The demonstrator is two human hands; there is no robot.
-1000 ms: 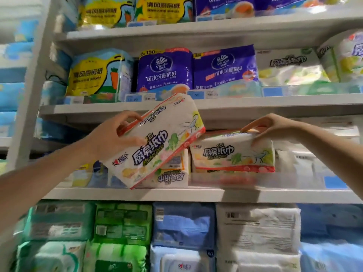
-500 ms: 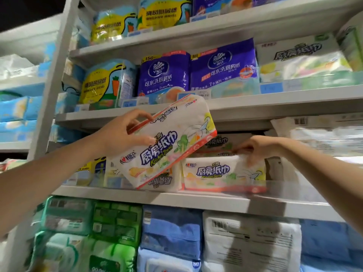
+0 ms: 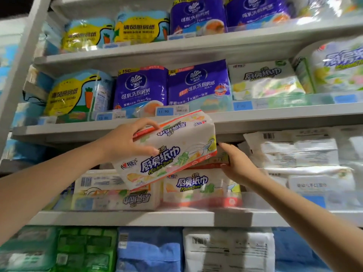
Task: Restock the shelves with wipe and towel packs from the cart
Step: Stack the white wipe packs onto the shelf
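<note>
Left hand (image 3: 125,140) clamps the tilted kitchen towel pack (image 3: 169,150) near its left end, thumb on the front, fingers over the top edge. Pack sits mid-frame, right end raised, top corner overlapping the upper shelf edge (image 3: 275,118). Right hand (image 3: 237,163), fingers straight, at the pack's lower right corner. Behind: shelved pack (image 3: 202,187) on the middle shelf (image 3: 137,217), dark gap above it.

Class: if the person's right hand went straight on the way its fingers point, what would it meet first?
Probably the right end of the tilted towel pack that the left hand grips: the right hand points up and left at it. Depth is unclear; it might slip behind it.
</note>
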